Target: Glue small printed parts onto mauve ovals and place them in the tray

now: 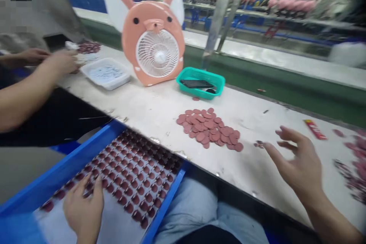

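Note:
My left hand is over the blue tray at the lower left. Its thumb and forefinger close around a small dark-red disc piece in the rows, partly hidden by the fingers. Several rows of similar pieces with small metallic-looking parts lie on a white sheet in the tray. Above the white table, my right hand has its thumb and fingers spread. A few tiny dark pieces lie beside its thumb tip. Left of it is a heap of flat dull-red discs.
A pig-shaped fan stands behind a green basket holding a dark flat object. At left, a co-worker's hands are near a white tray. A red-yellow packet and more red pieces lie right.

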Tool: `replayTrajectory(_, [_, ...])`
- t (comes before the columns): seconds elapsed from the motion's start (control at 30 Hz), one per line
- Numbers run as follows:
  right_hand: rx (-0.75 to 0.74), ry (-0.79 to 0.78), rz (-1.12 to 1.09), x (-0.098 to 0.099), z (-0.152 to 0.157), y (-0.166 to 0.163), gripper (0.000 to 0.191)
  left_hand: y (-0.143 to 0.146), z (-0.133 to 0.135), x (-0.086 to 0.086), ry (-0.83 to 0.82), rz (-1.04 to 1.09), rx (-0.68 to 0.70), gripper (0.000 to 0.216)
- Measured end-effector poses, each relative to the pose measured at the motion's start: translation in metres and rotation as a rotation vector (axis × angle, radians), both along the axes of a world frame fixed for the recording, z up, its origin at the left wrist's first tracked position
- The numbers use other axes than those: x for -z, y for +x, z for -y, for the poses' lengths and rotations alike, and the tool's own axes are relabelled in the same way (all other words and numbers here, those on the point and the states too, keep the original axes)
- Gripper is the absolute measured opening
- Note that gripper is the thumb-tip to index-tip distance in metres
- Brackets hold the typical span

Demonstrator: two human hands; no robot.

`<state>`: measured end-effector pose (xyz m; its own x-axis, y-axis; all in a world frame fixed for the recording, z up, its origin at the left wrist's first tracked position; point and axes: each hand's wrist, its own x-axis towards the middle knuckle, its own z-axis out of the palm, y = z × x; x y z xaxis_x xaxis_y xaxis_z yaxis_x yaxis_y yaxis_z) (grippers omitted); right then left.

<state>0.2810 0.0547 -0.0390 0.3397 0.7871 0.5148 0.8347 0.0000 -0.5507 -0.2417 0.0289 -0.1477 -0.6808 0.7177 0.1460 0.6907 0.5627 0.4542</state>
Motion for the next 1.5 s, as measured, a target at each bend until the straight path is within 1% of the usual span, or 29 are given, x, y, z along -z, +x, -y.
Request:
replayTrajectory(0.03, [0.053,-0.023,-0.146,0.003,-0.009,0.013,0.071,0.019,-0.006,-0.008,0.097,-0.017,0.067,0.063])
replayTrajectory(0.07, [0.089,-0.041,-0.182,0.005,-0.019,0.025,0.074,0.040,-0.013,-0.016,0.240,-0.041,0.170,0.057])
replayTrajectory(0.13, [0.138,-0.057,-0.195,0.009,-0.035,0.046,0.070,0.086,-0.027,-0.033,0.472,-0.082,0.406,0.043])
replayTrajectory(0.17, [0.150,-0.062,-0.178,0.009,-0.042,0.054,0.066,0.109,-0.034,-0.042,0.563,-0.089,0.530,0.036])
replayTrajectory(0.23, [0.156,-0.065,-0.135,0.008,-0.058,0.066,0.057,0.152,-0.050,-0.058,0.619,-0.082,0.745,0.026])
replayTrajectory(0.27, [0.152,-0.070,-0.104,0.007,-0.067,0.071,0.052,0.171,-0.058,-0.065,0.603,-0.081,0.836,0.024])
replayTrajectory(0.33, [0.144,-0.098,-0.028,0.001,-0.089,0.083,0.040,0.198,-0.075,-0.075,0.509,-0.128,0.952,0.026])
replayTrajectory(0.4, [0.149,-0.161,0.048,-0.004,-0.117,0.100,0.032,0.214,-0.089,-0.077,0.408,-0.223,1.013,0.029])
replayTrajectory(0.43, [0.164,-0.199,0.077,-0.007,-0.133,0.111,0.032,0.219,-0.095,-0.076,0.378,-0.270,1.036,0.030])
replayTrajectory(0.53, [0.230,-0.310,0.120,-0.012,-0.178,0.145,0.035,0.221,-0.108,-0.069,0.368,-0.343,1.078,0.029])
replayTrajectory(0.6, [0.265,-0.382,0.125,-0.013,-0.203,0.164,0.035,0.219,-0.111,-0.065,0.359,-0.355,1.071,0.028])
replayTrajectory(0.7, [0.281,-0.482,0.119,-0.013,-0.228,0.181,0.033,0.221,-0.108,-0.067,0.332,-0.359,1.064,0.026])
replayTrajectory(0.77, [0.273,-0.532,0.119,-0.012,-0.236,0.186,0.031,0.226,-0.105,-0.071,0.333,-0.346,1.069,0.027])
replayTrajectory(0.83, [0.257,-0.557,0.125,-0.012,-0.236,0.188,0.031,0.233,-0.104,-0.075,0.334,-0.330,1.076,0.029])
replayTrajectory(0.9, [0.233,-0.561,0.134,-0.012,-0.228,0.186,0.031,0.240,-0.103,-0.079,0.324,-0.315,1.069,0.027])
replayTrajectory(0.97, [0.182,-0.567,0.133,-0.013,-0.209,0.181,0.030,0.245,-0.103,-0.082,0.318,-0.280,1.067,0.022])
replayTrajectory(1.0, [0.143,-0.577,0.128,-0.013,-0.197,0.177,0.028,0.247,-0.104,-0.083,0.317,-0.225,1.060,0.021])
replayTrajectory(1.1, [-0.033,-0.610,0.098,-0.017,-0.152,0.159,0.027,0.248,-0.104,-0.086,0.317,0.036,1.032,0.020])
replayTrajectory(1.17, [-0.177,-0.605,0.070,-0.018,-0.123,0.143,0.034,0.245,-0.104,-0.087,0.331,0.187,0.996,0.021])
replayTrajectory(1.23, [-0.302,-0.583,0.032,-0.016,-0.104,0.124,0.044,0.241,-0.101,-0.089,0.348,0.288,0.951,0.028])
replayTrajectory(1.3, [-0.371,-0.558,-0.020,-0.013,-0.098,0.105,0.048,0.237,-0.094,-0.093,0.341,0.409,0.900,0.034])
replayTrajectory(1.33, [-0.384,-0.544,-0.051,-0.011,-0.099,0.096,0.047,0.236,-0.090,-0.095,0.327,0.469,0.882,0.035])
replayTrajectory(1.4, [-0.385,-0.516,-0.125,-0.009,-0.105,0.079,0.040,0.233,-0.080,-0.100,0.292,0.573,0.869,0.036])
replayTrajectory(1.5, [-0.379,-0.460,-0.267,-0.012,-0.111,0.055,0.030,0.232,-0.063,-0.109,0.262,0.687,0.890,0.034])
